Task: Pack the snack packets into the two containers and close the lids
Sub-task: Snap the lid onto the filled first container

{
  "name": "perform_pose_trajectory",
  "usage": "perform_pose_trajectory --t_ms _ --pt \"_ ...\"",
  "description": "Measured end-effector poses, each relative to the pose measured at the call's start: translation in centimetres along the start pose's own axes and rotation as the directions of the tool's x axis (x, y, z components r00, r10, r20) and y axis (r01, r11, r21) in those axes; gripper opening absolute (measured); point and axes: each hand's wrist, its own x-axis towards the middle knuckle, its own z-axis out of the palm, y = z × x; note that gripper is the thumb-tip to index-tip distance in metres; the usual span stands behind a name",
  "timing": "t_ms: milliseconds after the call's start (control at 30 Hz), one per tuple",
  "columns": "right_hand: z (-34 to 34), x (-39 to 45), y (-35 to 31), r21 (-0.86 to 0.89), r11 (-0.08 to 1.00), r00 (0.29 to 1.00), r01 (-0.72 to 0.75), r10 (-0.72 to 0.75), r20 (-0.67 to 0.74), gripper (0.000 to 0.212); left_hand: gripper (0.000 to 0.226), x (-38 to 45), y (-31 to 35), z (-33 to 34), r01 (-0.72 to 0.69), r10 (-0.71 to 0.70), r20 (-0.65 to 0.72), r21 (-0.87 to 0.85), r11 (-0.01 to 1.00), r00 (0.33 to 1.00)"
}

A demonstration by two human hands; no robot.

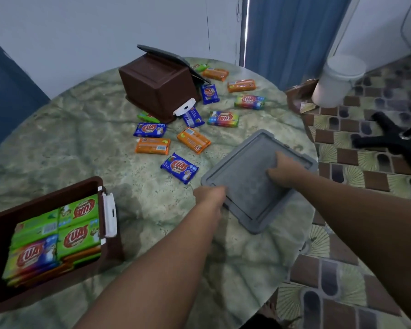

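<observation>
A grey lid (247, 186) lies flat near the table's right edge. My left hand (210, 194) grips its near-left rim. My right hand (286, 169) rests on top of the lid with fingers curled down onto its surface. A brown container (45, 245) at the lower left stands open, filled with green and rainbow snack packets. A second brown container (159, 86) lies tipped over at the far middle, its grey lid (169, 58) hanging open behind it. Several blue, orange and rainbow packets, such as a blue one (179, 167), lie scattered between them.
The round marble-patterned table (81, 138) ends close to the lid on the right. Beyond it are a patterned floor, a white bin (337, 81) and a black chair base (394, 136). A blue curtain hangs at the back.
</observation>
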Motion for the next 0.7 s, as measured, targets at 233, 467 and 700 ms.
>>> perform_pose_trajectory --t_ms 233,467,700 --pt "1.3 0.0 0.3 -0.073 0.997 0.998 0.002 -0.007 -0.061 0.078 0.036 1.7 0.0 2.0 -0.047 0.037 -0.079 -0.125 0.991 0.996" --pt "-1.6 -0.5 -1.7 0.076 0.997 0.951 -0.015 0.038 -0.308 0.061 0.018 -1.2 4.7 -0.3 -0.395 0.385 -0.214 -0.005 0.919 0.898" --pt "-2.3 -1.1 -4.0 0.33 0.942 0.972 0.058 0.022 -0.236 0.048 0.014 0.6 8.3 -7.5 -0.532 0.543 -0.189 0.109 0.84 0.818"
